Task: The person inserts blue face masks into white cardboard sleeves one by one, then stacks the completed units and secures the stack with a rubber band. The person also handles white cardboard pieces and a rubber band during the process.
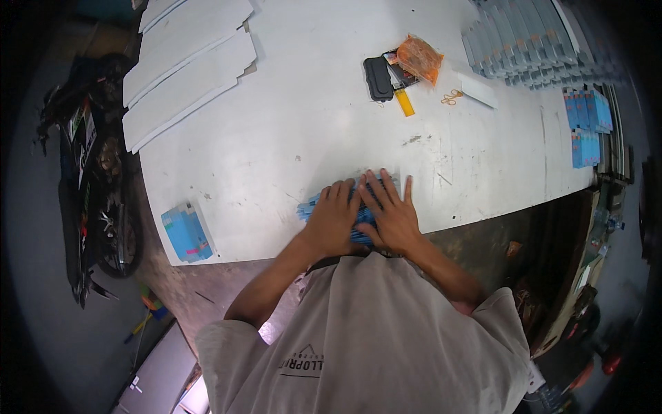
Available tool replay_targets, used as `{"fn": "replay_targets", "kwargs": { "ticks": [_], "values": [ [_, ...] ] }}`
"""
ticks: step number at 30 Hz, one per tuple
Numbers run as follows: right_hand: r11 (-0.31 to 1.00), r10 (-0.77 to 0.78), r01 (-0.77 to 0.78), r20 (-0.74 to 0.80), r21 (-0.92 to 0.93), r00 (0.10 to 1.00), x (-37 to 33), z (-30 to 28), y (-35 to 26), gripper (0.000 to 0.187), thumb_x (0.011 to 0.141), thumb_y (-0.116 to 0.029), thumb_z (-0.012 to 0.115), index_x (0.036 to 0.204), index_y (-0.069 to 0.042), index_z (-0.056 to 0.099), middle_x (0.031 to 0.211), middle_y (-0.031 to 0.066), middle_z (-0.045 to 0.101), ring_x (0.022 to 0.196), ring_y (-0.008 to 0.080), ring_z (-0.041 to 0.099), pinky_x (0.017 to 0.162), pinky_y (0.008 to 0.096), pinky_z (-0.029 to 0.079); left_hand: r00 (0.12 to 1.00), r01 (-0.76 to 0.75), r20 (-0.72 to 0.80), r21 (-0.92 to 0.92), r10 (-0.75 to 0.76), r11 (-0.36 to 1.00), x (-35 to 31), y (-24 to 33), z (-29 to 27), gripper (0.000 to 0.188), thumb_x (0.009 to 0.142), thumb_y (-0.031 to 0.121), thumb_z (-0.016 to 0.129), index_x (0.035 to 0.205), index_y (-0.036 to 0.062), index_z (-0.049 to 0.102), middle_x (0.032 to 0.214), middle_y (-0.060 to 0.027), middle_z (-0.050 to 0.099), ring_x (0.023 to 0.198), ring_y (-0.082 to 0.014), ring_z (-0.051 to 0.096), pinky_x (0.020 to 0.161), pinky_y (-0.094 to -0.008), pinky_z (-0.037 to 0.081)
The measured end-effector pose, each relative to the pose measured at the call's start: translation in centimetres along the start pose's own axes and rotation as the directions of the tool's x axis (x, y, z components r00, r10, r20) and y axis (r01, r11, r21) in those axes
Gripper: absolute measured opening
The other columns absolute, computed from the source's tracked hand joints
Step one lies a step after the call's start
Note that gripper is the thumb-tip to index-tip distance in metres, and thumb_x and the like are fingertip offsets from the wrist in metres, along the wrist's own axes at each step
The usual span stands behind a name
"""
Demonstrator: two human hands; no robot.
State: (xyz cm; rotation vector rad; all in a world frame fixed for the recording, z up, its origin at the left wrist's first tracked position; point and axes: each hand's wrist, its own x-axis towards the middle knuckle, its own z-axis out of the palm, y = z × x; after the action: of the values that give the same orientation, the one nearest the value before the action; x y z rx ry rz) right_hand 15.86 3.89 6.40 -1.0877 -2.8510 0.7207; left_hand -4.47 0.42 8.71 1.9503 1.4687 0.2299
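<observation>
A spread pile of thin blue folded card pieces (363, 233) lies at the front edge of the white table. My left hand (334, 219) is flat on its left part, fingers stretched forward and slightly bent. My right hand (393, 215) presses on its right part with the fingers spread. The two hands almost meet in the middle and cover most of the pile. Both rest on top of it; neither is wrapped round a piece. To the left, a neat stack of blue cartons (186, 233) sits near the table's corner.
Stacks of white sheets (189, 86) occupy the far left of the table (289, 124). Farther back lie a black case (378, 79), an orange packet (420, 59), a yellow lighter-like piece (404, 102) and rubber bands (452, 97). Grey stacks (524, 41) and blue bundles (586, 110) stand right. A motorcycle (103, 186) is left.
</observation>
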Motion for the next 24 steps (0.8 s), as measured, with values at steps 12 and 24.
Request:
{"fn": "replay_targets", "kwargs": {
  "ticks": [12,24],
  "values": [
    [0.973,-0.216,0.223,-0.106,0.058,0.971,2.8,2.7,-4.0,0.093,0.098,-0.07,0.051,0.161,-0.004,0.036,0.169,0.0249,0.026,0.158,0.0449,0.02,0.118,0.078,0.014,0.977,0.183,0.214,-0.786,-0.018,0.59,2.1,-8.7,-2.8,0.1,0.102,0.081,0.017,0.146,0.0018,0.06,0.142,-0.024,0.062,0.138,-0.0351,0.052,0.122,-0.0453,0.032],
    [0.996,-0.087,0.086,-0.085,-0.012,0.993,1.5,2.4,-4.0,0.095,0.094,-0.076,0.052,0.162,-0.011,0.038,0.171,0.0255,0.019,0.16,0.0462,0.012,0.116,0.0808,0.009,0.976,0.218,0.181,-0.763,-0.123,0.609,2.0,-8.1,-1.8,0.102,0.1,0.08,0.007,0.146,0.0065,0.061,0.15,-0.0165,0.059,0.147,-0.0327,0.045,0.127,-0.0483,0.025]
  ]
}}
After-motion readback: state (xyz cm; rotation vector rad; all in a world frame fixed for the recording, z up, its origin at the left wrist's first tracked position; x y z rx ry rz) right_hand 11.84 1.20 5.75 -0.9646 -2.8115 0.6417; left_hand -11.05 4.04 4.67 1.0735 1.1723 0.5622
